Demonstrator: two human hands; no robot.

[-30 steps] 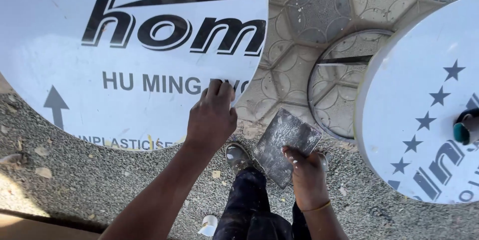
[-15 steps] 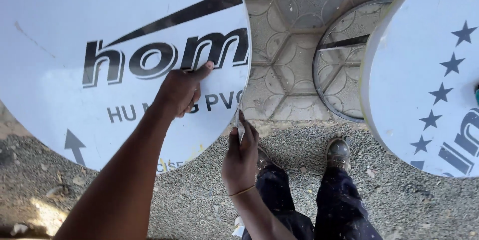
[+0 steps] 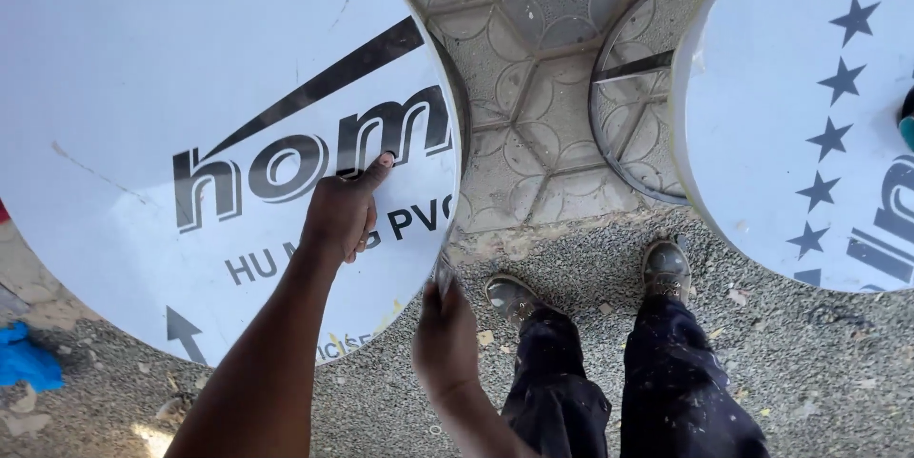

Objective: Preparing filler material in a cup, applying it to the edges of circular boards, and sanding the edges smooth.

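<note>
Left hand point(image 3: 341, 215) lay flat, fingers spread, on the round white sign panel point(image 3: 143, 68) standing on the gravel. Right hand point(image 3: 446, 336) pinched a thin scraper point(image 3: 443, 272) at the panel's lower edge. Scraping step; the next stroke needed steady bracing.

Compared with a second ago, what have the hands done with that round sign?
The left hand has slid up the white round sign face, from near its lower edge to the large black lettering, fingertips pressed flat. The right hand has turned its grey flat piece edge-on beside the sign's rim. The second sign and the metal ring stayed put.
</note>
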